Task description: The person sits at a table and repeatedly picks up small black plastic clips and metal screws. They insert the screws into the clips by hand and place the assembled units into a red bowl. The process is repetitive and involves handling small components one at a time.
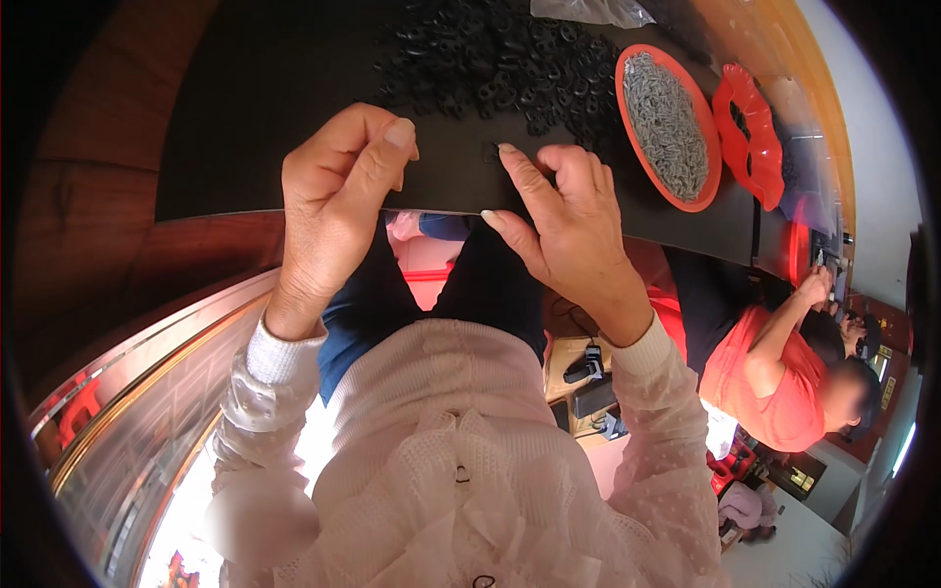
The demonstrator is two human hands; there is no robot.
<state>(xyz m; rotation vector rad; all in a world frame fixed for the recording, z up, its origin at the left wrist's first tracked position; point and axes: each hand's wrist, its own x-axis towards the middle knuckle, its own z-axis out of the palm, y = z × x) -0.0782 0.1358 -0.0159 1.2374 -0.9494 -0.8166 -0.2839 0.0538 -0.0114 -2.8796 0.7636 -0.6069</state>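
A single head-worn fisheye view looks steeply down from above the person's chest, facing forward across the dark, flat table top [294,88]. It sits close: the white knitted sleeves [265,372] enter from the lower edge, and the table's near edge bends across the middle. The far edge curves along the top rim.

Place: a small piecework workshop, where I sit at a shared bench.
Bench: a long dark table [294,88] with a heap of small black rings [500,64] spread loose across it.
Sorting dishes: an orange tray [627,127] filled with grey rings, a red scalloped dish [750,137] just beside it.
Company: a co-worker in a coral shirt [774,382] bends over the same table on my right.
Supplies: a clear plastic bag [593,10] at the far edge.
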